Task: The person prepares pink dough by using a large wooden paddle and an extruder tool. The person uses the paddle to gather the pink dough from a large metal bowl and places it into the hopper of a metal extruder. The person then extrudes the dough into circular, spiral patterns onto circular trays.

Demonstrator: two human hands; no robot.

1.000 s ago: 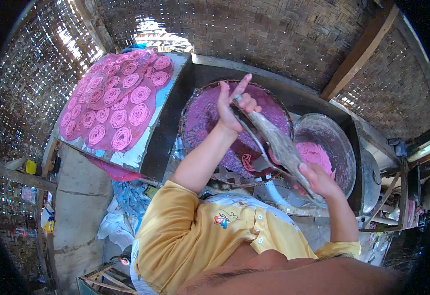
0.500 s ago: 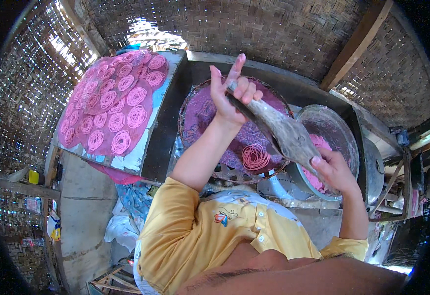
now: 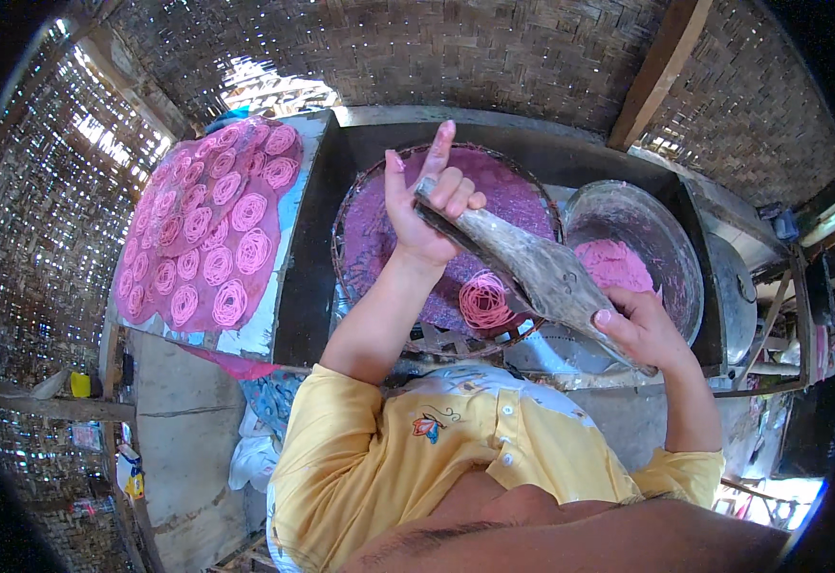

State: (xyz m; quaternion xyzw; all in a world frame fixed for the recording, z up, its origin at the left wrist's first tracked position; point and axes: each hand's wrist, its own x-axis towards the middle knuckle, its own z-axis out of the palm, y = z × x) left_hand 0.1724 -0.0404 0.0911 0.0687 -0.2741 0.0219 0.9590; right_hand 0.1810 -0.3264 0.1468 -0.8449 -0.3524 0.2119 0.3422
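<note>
A long, worn, grey wooden press (image 3: 540,263) slants across in front of me, over a round tray (image 3: 368,244) lined with purple cloth. My left hand (image 3: 425,218) is wrapped round its far-left end with the lower fingers, while the thumb and index finger stick out, tips smeared pink. At the near-right end, my right hand (image 3: 649,329) grips the press with the thumb on top. One coil of pink dough strands (image 3: 484,298) lies on the tray's near side, just left of the press. To the right, a metal basin (image 3: 674,222) holds a mass of pink dough (image 3: 610,260).
A pink-purple cloth (image 3: 181,298) bearing several rows of pink coils covers a board at the left. A dark raised edge (image 3: 305,258) separates it from the tray. A metal pot (image 3: 731,296) stands beyond the basin. Woven bamboo walls (image 3: 494,57) and a wooden post (image 3: 661,72) enclose the back.
The view has turned slightly. Both hands keep their hold on the press, which has shifted a little left and nearer over the tray. More of the dough in the basin now shows.
</note>
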